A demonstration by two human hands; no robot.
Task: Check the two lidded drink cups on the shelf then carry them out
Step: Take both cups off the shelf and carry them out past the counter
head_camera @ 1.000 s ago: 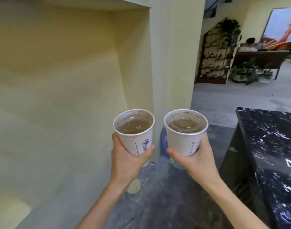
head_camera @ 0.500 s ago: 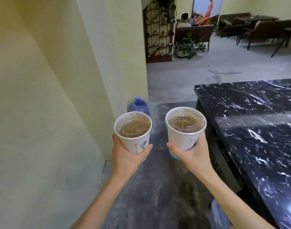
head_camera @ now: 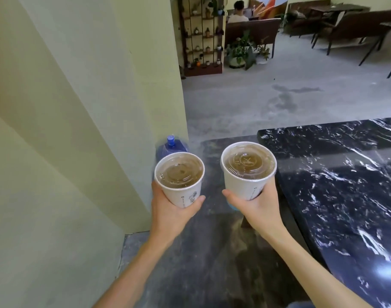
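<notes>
I hold two white paper cups upright in front of me, each with a clear plastic lid over a brown drink. My left hand (head_camera: 171, 213) grips the left cup (head_camera: 180, 177) around its lower wall. My right hand (head_camera: 254, 207) grips the right cup (head_camera: 248, 168) the same way, a little higher and farther forward. The two cups are apart, with a gap between them. The shelf is out of view.
A pale yellow wall (head_camera: 79, 107) runs along my left to a corner. A black marble counter (head_camera: 345, 185) fills the right. A blue-capped water jug (head_camera: 171, 146) stands on the floor by the corner. Beyond lie grey floor, a plant shelf (head_camera: 201, 38), benches, and a seated person (head_camera: 238, 12).
The view has swung right, away from the yellow alcove, toward the open room. The counter and the jug have come into fuller view. Both hands keep their cups.
</notes>
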